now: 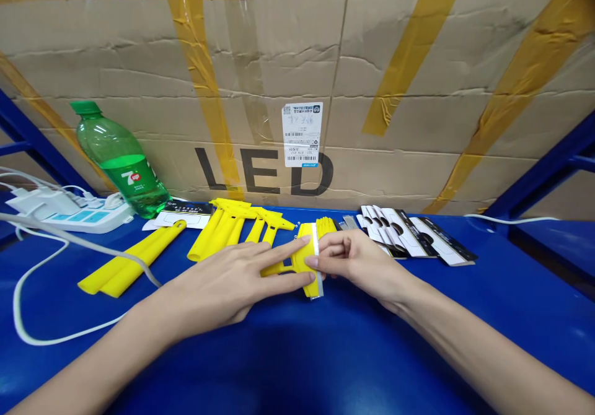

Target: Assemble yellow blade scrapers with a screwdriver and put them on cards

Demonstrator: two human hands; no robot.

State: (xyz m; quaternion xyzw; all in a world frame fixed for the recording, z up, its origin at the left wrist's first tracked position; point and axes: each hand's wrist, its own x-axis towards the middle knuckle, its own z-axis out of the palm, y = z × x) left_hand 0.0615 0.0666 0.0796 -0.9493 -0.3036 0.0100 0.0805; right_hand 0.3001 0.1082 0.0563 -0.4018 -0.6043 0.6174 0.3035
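A yellow scraper [301, 269] with a pale metallic strip [318, 283] along its right edge is between my hands, above the blue surface. My left hand [232, 275] holds the scraper from the left, its index finger and thumb pressing on the yellow head. From the right, my right hand [356, 257] pinches the strip side, thumb on the near face and the other fingers curled behind. Just beyond, several yellow scraper parts [227, 226] lie in a row. More yellow pieces [328, 225] show behind my right fingers, partly hidden.
Black-and-white cards [395, 232] lie at the back right. Two yellow handles [134, 260] rest at the left, near a green bottle [123, 161] and a power strip [88, 217] with white cables [18, 303]. A taped cardboard box [260, 93] stands along the back.
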